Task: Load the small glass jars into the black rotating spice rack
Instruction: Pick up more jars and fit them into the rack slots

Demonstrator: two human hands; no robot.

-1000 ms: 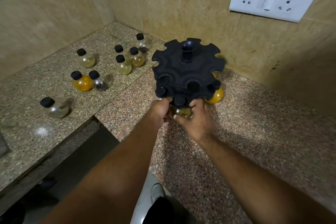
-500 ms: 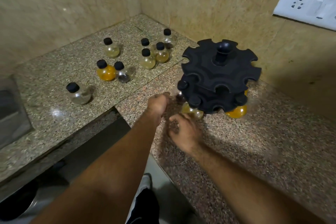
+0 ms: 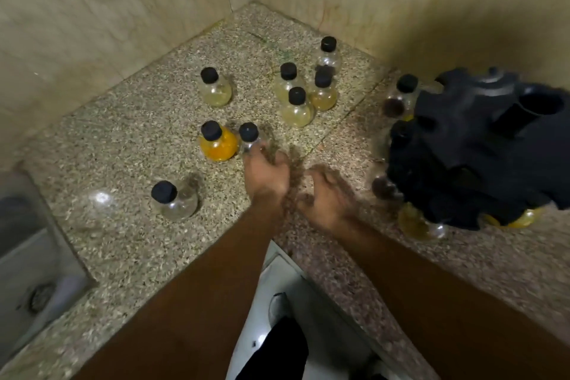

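- I see my left hand (image 3: 267, 174) low over the grey-green counter (image 3: 129, 237), fingertips blurred right at the clear jar (image 3: 251, 142) with the black cap; I cannot tell whether the fingers touch or clasp it.
- That clear jar stands just beside the orange jar (image 3: 218, 143), which sits at its 9 o'clock.
- My right hand (image 3: 328, 200) hovers at 3 o'clock of the left, fingers spread apart and curled, holding nothing.
- The black spice rack (image 3: 481, 151) stands at 3 o'clock of my right hand, on the reddish counter (image 3: 462, 265), apart from the fingers; jars hang in its lower slots, one yellowish jar (image 3: 416, 222) nearest my right wrist.
- Another clear jar (image 3: 175, 200) leans at 8 o'clock of my left hand, well clear of the fingers.
- A cluster of four jars (image 3: 303, 92) stands at 12 o'clock of my hands, and a lone pale jar (image 3: 216, 88) at 11 o'clock.
- A steel sink (image 3: 34, 271) shows at the far left edge.
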